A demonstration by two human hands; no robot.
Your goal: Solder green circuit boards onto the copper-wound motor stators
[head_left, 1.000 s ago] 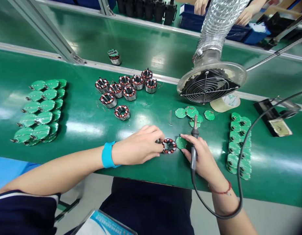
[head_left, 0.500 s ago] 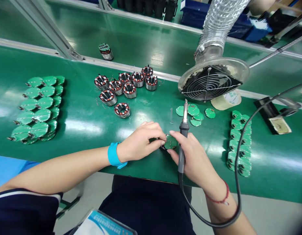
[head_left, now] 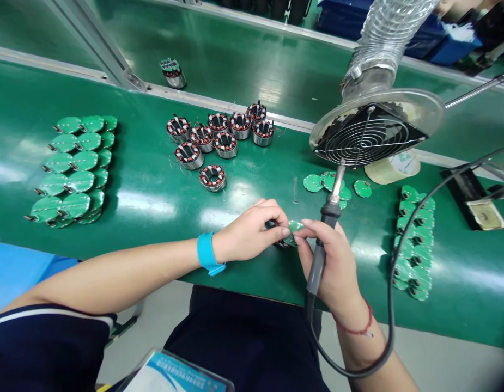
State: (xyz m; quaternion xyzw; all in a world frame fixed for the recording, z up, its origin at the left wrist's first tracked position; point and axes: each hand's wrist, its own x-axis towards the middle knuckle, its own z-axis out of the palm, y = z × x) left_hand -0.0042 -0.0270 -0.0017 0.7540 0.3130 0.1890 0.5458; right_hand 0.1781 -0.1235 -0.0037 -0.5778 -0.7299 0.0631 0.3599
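Observation:
My left hand [head_left: 252, 231], with a blue wristband, pinches a wound stator with a round green circuit board [head_left: 295, 226] on top, near the table's front edge. My right hand [head_left: 331, 261] touches the same board with its fingertips while it grips a soldering iron [head_left: 323, 234]. The iron's tip points up and away toward the fan guard. The stator itself is mostly hidden under my fingers.
Several wound stators [head_left: 219, 139] sit behind my hands, and one more [head_left: 172, 73] on the conveyor. Green boards lie stacked at left [head_left: 72, 169], at right [head_left: 413, 247] and loose in the middle [head_left: 331, 182]. A fume extractor fan [head_left: 372, 128], tape roll [head_left: 393, 166] and iron stand [head_left: 476, 198] are at right.
My right hand moved the green board from beside the stator onto its top. Both hands closed in on the part, and the iron's tip swung up toward the fan.

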